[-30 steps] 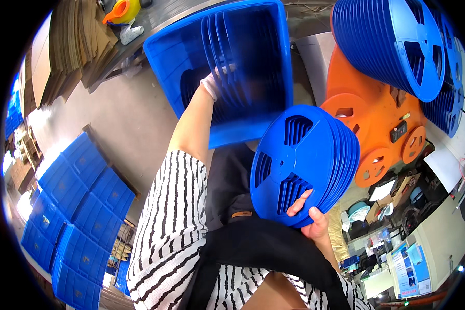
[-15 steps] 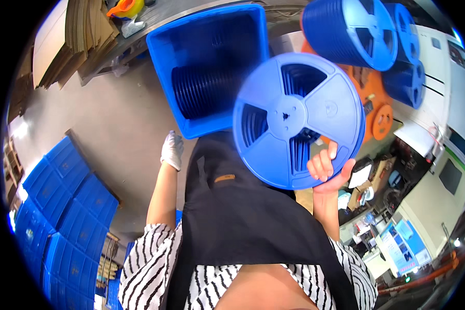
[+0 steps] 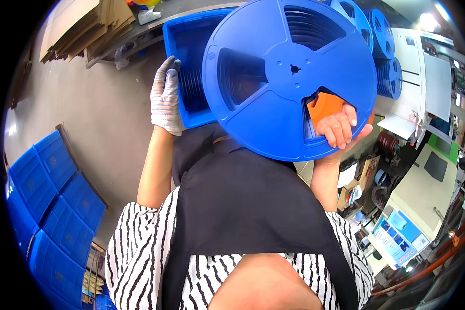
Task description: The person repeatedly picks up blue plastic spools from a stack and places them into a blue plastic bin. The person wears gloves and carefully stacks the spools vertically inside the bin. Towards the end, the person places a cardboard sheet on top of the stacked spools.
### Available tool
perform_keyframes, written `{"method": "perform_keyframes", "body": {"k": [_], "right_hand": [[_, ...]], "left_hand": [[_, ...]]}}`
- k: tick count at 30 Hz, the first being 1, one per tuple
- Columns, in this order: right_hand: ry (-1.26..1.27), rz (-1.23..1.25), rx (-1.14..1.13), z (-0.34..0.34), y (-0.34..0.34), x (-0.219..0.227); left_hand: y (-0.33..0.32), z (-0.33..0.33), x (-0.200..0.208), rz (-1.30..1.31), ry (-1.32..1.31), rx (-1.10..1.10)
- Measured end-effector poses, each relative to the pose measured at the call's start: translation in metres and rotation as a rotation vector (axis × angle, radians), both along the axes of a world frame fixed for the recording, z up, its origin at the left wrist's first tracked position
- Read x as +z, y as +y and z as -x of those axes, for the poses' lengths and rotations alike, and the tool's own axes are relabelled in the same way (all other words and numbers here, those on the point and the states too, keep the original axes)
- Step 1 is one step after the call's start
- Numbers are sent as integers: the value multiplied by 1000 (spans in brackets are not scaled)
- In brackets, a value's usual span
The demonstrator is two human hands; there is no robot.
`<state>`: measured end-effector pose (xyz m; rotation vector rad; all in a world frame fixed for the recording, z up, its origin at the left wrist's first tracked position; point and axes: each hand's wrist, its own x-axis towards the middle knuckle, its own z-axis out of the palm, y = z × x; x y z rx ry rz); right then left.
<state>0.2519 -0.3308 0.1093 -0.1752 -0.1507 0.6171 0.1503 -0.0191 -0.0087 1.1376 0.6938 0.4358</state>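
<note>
Grey floor (image 3: 113, 119) runs down the left side of the workshop, with stacked blue crates (image 3: 62, 191) toward eight o'clock and a pile of brown cardboard sheets (image 3: 82, 26) on a bench out at ten. Toward two o'clock stand more blue reels (image 3: 390, 77), and a beige machine (image 3: 423, 181) sits between three and four. Large and near at one o'clock, a stack of blue reels (image 3: 274, 126) faces the camera, its spoked disc covering much of the blue bin (image 3: 170, 41) at eleven, where dark ribbed rows of discs (image 3: 191, 85) show. Bare, the right hand (image 3: 341, 128) clasps the stack at its own five o'clock, fingers curled into the cut-out there and thumb outside the edge; something orange (image 3: 325, 106) shows through that same gap. At ten o'clock, the left hand (image 3: 166, 98), in a striped pale glove, has its fingers straight and together, grasping nothing, beside the bin's left wall; whether the fingertips touch it is hard to judge from this angle. Between the forearms hangs a black apron (image 3: 243, 206) over striped sleeves.
</note>
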Motion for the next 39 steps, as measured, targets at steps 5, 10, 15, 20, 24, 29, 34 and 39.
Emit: {"method": "perform_keyframes", "body": {"k": [5, 10, 15, 20, 24, 29, 34, 39], "right_hand": [[-3, 4, -3, 11, 11, 3], [-53, 83, 32, 15, 18, 10], [-222, 269, 91, 18, 36, 18], [-294, 603, 246, 34, 69, 21], [-173, 1097, 145, 38, 85, 46], [-44, 929, -1, 27, 58, 22], [-6, 825, -7, 26, 47, 17], [-4, 756, -27, 22, 30, 8]], "left_hand": [[6, 15, 3, 3, -71, 29], [-2, 19, 13, -143, 41, 73], [-46, -4, 57, -887, -164, -207], [-87, -26, 42, -172, -24, -440], [-51, -13, 60, 584, -191, -371], [-19, 29, 50, 1335, -648, -304], [-22, 44, 29, 1429, -810, -253], [-22, 38, 33, 1481, -858, -188]]}}
